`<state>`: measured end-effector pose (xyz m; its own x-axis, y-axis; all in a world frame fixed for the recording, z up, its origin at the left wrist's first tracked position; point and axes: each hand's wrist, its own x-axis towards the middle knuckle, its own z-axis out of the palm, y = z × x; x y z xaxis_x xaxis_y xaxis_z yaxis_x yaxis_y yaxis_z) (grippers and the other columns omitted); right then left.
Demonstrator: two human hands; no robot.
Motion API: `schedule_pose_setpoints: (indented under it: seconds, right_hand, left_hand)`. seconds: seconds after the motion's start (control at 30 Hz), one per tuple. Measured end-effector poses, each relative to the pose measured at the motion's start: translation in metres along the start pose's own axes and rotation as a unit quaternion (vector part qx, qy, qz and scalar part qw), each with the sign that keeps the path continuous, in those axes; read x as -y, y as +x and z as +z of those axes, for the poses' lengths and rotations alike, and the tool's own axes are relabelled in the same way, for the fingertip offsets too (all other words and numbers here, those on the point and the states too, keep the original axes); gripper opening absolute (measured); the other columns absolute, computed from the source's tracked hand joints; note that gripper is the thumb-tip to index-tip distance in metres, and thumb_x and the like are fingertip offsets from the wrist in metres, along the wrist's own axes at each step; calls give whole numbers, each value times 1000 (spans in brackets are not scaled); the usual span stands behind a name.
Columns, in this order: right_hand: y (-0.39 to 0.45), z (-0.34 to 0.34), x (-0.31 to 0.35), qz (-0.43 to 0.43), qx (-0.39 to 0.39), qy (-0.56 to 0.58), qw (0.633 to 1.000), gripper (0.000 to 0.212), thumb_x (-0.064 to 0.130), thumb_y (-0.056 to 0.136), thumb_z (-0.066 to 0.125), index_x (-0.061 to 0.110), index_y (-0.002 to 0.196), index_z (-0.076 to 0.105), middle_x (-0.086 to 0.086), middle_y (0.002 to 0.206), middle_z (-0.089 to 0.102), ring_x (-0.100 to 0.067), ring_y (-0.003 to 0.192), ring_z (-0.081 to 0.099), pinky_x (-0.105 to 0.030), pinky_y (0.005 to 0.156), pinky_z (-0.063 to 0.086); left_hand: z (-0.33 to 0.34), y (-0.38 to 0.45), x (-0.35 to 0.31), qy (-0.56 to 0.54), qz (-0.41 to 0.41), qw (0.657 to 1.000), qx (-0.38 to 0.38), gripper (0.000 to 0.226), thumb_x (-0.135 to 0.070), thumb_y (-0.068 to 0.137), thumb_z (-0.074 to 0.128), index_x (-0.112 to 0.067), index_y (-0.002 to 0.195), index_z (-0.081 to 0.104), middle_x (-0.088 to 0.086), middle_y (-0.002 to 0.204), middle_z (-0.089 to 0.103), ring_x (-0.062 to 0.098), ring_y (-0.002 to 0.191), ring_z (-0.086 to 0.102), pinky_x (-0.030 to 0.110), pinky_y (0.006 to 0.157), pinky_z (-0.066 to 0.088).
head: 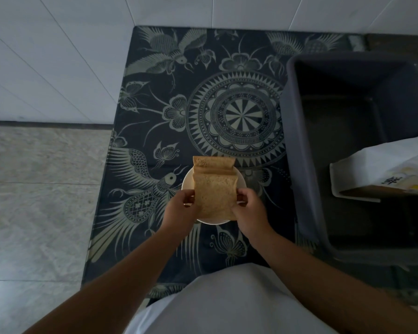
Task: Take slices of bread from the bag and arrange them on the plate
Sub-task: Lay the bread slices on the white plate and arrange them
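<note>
A small white plate (186, 182) sits on the dark patterned cloth near the table's front. Brown bread slices overlap on it: one far slice (212, 162) pokes past the rim, another lies under the near slice (215, 196). My left hand (180, 208) pinches the near slice's left edge and my right hand (249, 210) pinches its right edge, over the plate. The white bread bag (381, 169) lies to the right, resting over the grey bin, its open end toward me.
A large dark grey plastic bin (299, 141) fills the right side of the table. The dark cloth with pale bird and mandala print (237, 114) covers the table. White tiled wall stands behind and left; grey tiled floor lies at the left.
</note>
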<state>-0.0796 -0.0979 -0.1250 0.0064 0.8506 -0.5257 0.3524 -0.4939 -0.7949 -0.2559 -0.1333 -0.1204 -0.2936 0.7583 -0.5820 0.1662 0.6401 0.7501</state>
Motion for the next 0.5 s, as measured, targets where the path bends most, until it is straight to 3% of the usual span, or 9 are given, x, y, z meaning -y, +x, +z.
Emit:
schedule_pose_setpoints:
  seconds: [0.17, 0.33, 0.5]
  right_hand:
    - [-6, 2, -10, 8, 7, -14, 1000, 28, 3, 89, 58, 22, 109, 56, 11, 96, 58, -1, 84, 55, -15, 59, 41]
    - [-6, 2, -13, -3, 7, -45, 999, 25, 6, 89, 62, 23, 106, 54, 14, 92, 57, 2, 81, 53, -13, 59, 41]
    - [-1, 2, -12, 17, 15, -49, 999, 24, 10, 89, 64, 25, 105, 54, 8, 98, 60, -7, 87, 57, -25, 69, 48]
  left_hand:
    - [1, -5, 15, 26, -4, 1000, -4, 28, -13, 88, 62, -21, 114, 64, -10, 95, 67, 7, 84, 64, 20, 62, 45]
    - [-1, -4, 20, 45, 1, 999, -3, 26, -16, 90, 61, -28, 114, 63, -14, 97, 67, 7, 85, 64, 21, 61, 46]
    - [-5, 1, 26, 82, 3, 997, -2, 32, -17, 89, 63, -27, 119, 60, -11, 102, 66, 8, 89, 64, 24, 63, 49]
